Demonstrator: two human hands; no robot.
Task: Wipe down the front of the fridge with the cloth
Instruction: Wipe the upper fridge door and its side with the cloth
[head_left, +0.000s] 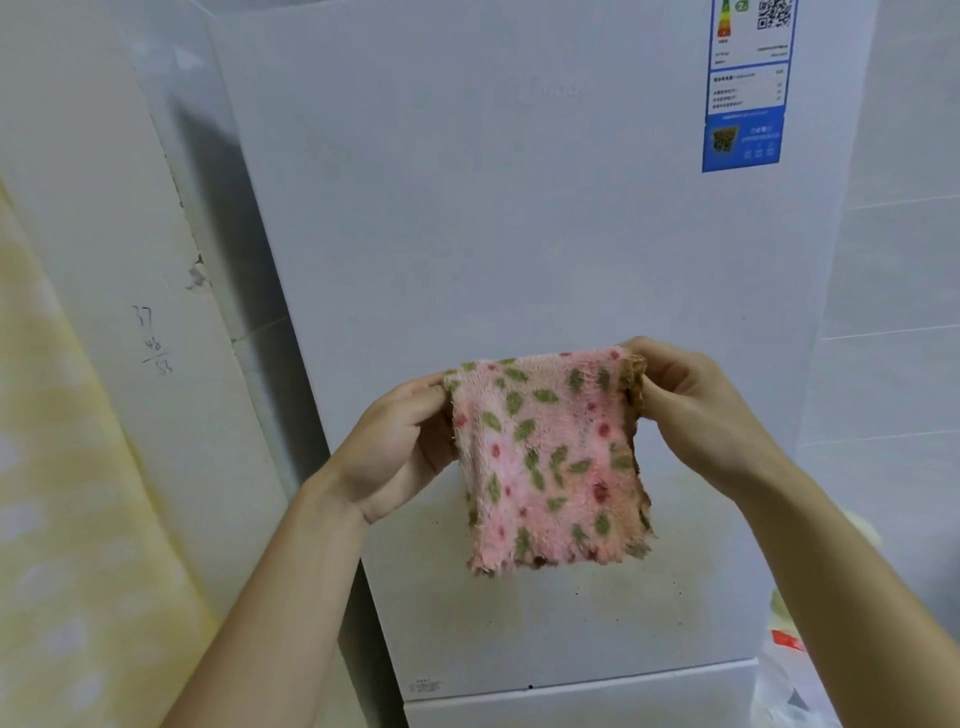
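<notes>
I have the cloth (548, 457) pinched at its two top corners, my left hand (402, 452) curled round the left corner and my right hand (685, 405) curled round the right one, so it hangs spread out between them like a small flag, pink with green leaves and red dots, its frayed lower edge loose. It hangs in the air in front of the fridge (519, 234); I cannot tell for certain, but it does not look pressed to the door. By my reckoning the wiping has hardly begun, if at all: the lower part of the door, just behind and below the cloth, shows yellowish staining and a scatter of dark specks, while the upper part looks pale and cleaner, though that may be only how the light falls. What remains, as I judge it, is nearly all of it: bunch or fold the cloth into one hand, press it flat to the door and work over the stained lower area, then the rest, going round the blue energy label (745, 88) near the top right corner.
</notes>
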